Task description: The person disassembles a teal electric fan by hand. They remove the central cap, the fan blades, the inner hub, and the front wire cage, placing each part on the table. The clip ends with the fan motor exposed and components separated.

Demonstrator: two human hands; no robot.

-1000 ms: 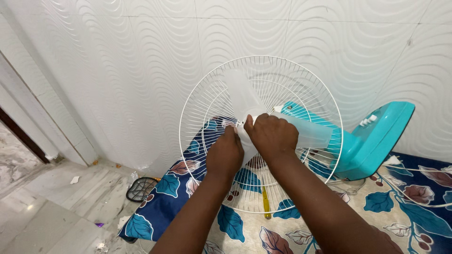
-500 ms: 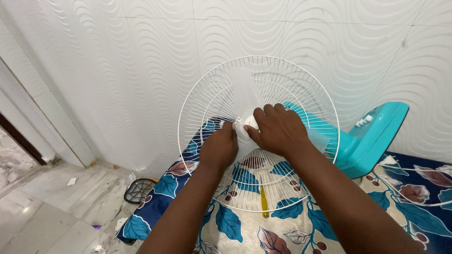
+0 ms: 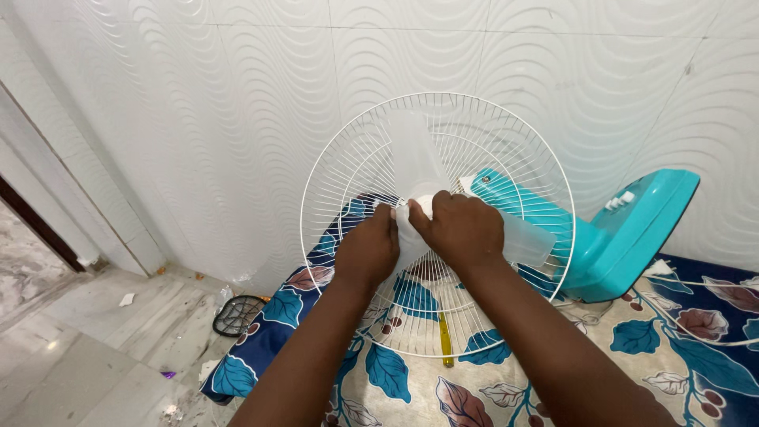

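Two forearms reach forward from the lower edge of the view over a patterned cloth (image 3: 656,348) printed with teal and maroon leaves on cream and dark blue, which lies under both arms. The left hand (image 3: 366,251) is curled shut with its fingertips on the left side of the translucent white fan blade hub (image 3: 419,207); the right hand (image 3: 462,229) is closed over the hub's right side, thumb pressed toward the centre, so that both hands grip the fan blade (image 3: 415,162) at its middle, nearly touching each other. One blade rises straight above the hands, a second extends to the right of the right hand, and a third is largely hidden beneath the hands. Directly behind the hands stands the round white wire guard (image 3: 332,174), tilted slightly back, with the blade seated in front of it. Below the hands, a yellow strip (image 3: 445,341) shows through the lower wires. Behind and to the right of the right hand lies the teal fan body (image 3: 632,229), resting on the cloth. Far left of the left hand, a small black mesh object (image 3: 235,315) lies on the pale tiled floor (image 3: 71,348). Beyond everything stands a white wall (image 3: 198,119) with a wavy relief.
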